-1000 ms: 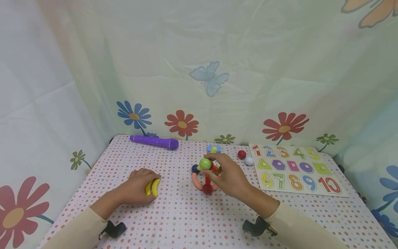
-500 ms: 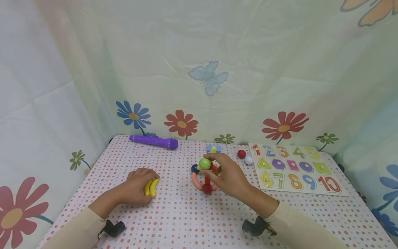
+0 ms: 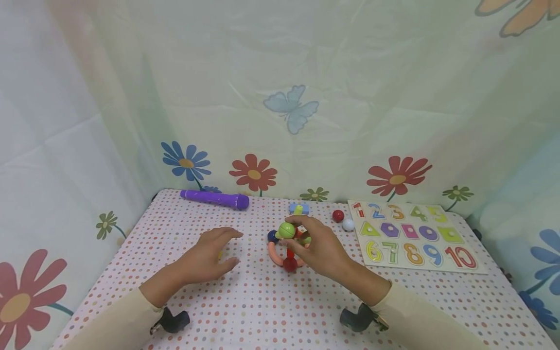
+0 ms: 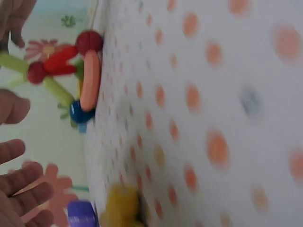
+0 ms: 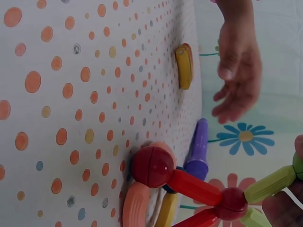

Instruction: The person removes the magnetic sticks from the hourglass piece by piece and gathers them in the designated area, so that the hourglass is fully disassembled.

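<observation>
My left hand (image 3: 205, 260) is held above the table, thumb and fingers apart, with nothing between them. Beneath it lies a yellow toy banana (image 5: 184, 68), mostly covered by the hand in the head view and blurred in the left wrist view. My right hand (image 3: 323, 248) pinches a green ball (image 3: 287, 230) at the top of a ball-and-stick building toy. That toy has a red ball (image 3: 289, 264) at its front, a dark blue ball (image 3: 273, 236), red sticks (image 5: 196, 187), light green sticks (image 5: 269, 184) and curved salmon pieces (image 3: 274, 254). My right hand hides part of it.
A purple toy microphone (image 3: 214, 198) lies at the back left. Behind the building toy is a light blue block (image 3: 299, 209). A loose red ball (image 3: 338, 216) and a white ball (image 3: 348, 224) lie beside the number puzzle board (image 3: 420, 238) on the right. A printed curtain (image 3: 210, 87) hangs behind.
My left hand has let go of the banana, spread its fingers, and moved up and to the right. My right hand stays on the green ball.
</observation>
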Demonstrator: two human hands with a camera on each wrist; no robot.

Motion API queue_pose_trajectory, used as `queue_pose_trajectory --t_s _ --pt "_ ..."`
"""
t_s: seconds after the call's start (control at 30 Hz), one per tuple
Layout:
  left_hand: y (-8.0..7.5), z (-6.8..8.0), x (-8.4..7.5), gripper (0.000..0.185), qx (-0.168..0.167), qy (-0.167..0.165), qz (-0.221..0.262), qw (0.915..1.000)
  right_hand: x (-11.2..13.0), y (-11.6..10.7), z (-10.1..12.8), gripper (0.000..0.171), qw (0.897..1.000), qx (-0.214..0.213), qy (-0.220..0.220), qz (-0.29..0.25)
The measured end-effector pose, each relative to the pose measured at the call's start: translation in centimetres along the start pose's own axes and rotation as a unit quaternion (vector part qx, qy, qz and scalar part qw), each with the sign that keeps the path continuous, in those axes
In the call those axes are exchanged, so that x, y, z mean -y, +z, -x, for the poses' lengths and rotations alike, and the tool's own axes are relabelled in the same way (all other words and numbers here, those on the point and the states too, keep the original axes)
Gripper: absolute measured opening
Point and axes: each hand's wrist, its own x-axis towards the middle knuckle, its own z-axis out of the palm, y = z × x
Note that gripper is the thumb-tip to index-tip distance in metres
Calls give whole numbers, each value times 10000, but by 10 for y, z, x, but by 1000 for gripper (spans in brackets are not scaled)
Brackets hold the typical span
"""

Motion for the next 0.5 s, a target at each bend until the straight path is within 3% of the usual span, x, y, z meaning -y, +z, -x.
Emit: queue_pose_trajectory --t_s 0.27,0.4,0.5 --pt "14 -29 -54 49 -525 498 771 9944 -1 0 -1 54 10000 0 -52 -22" --pt "25 -45 -71 47 -883 701 1158 9869 -1 -1 -1 54 10000 -23 -52 -53" --pt "32 -54 -78 45 -1121 649 1554 9793 -1 -1 -1 54 10000 4 -12 -90"
